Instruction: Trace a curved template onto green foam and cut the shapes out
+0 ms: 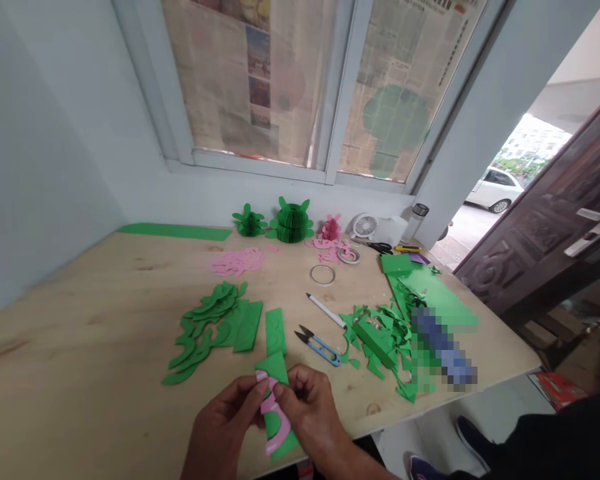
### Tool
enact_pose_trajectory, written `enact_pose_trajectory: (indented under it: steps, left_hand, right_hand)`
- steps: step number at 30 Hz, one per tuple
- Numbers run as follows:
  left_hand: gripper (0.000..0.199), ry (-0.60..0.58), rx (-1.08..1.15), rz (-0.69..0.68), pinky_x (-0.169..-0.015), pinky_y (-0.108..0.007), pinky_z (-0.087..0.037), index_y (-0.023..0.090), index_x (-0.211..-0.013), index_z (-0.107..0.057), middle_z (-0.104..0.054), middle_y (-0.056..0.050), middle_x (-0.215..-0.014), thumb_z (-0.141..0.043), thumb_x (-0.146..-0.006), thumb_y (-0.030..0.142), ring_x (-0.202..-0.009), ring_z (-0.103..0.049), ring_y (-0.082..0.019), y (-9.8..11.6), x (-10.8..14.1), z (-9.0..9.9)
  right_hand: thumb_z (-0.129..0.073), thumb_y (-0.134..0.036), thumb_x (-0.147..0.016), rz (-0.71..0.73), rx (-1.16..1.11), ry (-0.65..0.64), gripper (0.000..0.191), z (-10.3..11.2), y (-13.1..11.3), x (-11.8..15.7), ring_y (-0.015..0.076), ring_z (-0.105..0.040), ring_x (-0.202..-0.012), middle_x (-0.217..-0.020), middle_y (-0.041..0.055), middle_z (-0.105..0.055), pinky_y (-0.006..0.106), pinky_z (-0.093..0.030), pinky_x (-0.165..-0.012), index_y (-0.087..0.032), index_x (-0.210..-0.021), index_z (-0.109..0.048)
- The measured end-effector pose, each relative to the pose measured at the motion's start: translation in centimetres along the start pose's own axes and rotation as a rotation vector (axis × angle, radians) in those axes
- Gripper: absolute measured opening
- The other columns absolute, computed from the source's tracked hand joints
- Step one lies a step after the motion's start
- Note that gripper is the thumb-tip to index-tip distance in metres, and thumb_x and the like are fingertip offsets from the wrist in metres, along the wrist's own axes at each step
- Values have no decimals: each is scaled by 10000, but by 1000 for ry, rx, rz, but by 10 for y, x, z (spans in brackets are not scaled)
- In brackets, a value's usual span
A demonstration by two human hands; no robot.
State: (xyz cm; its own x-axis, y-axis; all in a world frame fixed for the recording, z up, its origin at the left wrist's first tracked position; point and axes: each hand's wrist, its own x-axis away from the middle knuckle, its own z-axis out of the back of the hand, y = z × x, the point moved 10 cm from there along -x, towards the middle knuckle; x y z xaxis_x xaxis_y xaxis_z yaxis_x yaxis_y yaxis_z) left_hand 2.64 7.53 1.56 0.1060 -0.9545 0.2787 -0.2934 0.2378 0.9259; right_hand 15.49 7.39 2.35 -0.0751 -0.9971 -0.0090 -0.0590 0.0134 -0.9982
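Note:
Near the front edge of the table, my left hand (230, 410) pinches a pink paper cutout (281, 432) between thumb and fingers. The curvy cutout lies against a folded strip of green paper (274, 365). From the other side my right hand (313, 407) grips the same two pieces, its thumb pressed on the pink one. Just beyond my hands lies another green strip (275, 327). A pair of blue-handled thread snips (323, 348) rests to the right, blades apart, with a white pen (326, 310) behind it.
Green cutouts (210, 313) are stacked at left, green scraps (380, 337) at right. Behind are pink cutouts (237, 261), tape rolls (349, 255), green paper figures (291, 223), a small fan (365, 227) and black scissors (380, 247). Someone's dark-clothed leg (555, 433) shows at lower right.

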Motion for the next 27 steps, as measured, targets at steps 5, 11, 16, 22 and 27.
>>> enact_pose_trajectory:
  steps: [5, 11, 16, 22, 27]
  left_hand:
    - [271, 8, -81, -2, -469, -188, -439, 170, -589, -696, -608, 14, -501, -806, -483, 394, -490, -510, -119, 11, 0, 5]
    - [305, -51, -62, 30, -457, -209, -438, 174, -741, -725, -646, 8, -534, -786, -528, 384, -465, -517, -123, 1, -1, 4]
    - [189, -170, -130, 71, -500, -214, -449, 154, -726, -714, -619, 7, -520, -717, -633, 320, -480, -523, -114, -15, 12, -4]
    - [158, -185, -114, 69, -505, -208, -438, 143, -685, -691, -616, -1, -525, -664, -693, 298, -497, -530, -108, -16, 20, -6]
    - [158, -184, -98, 63, -488, -209, -428, 141, -693, -696, -605, 6, -512, -660, -694, 294, -482, -522, -105, -14, 22, -7]
  right_hand:
    - [-613, -445, -759, -31, 6, -63, 355, -7, 0, -1, 91, -336, -486, -497, -55, -387, 220, -259, -451, -189, -561, -466]
    - [-605, -433, -753, -14, -1, -20, 378, -2, 3, -6, 88, -303, -478, -488, -62, -347, 230, -245, -455, -199, -528, -412]
    - [-626, -430, -727, -17, -10, 118, 365, 19, 1, -6, 87, -264, -487, -498, -75, -303, 231, -231, -457, -199, -538, -415]
    - [-655, -435, -730, -66, -61, 134, 319, 25, 5, -5, 90, -306, -485, -525, -64, -389, 228, -270, -465, -184, -601, -507]
    - [-656, -385, -754, -30, -85, 137, 275, 26, 1, -4, 91, -326, -494, -537, -63, -412, 227, -277, -480, -180, -623, -527]
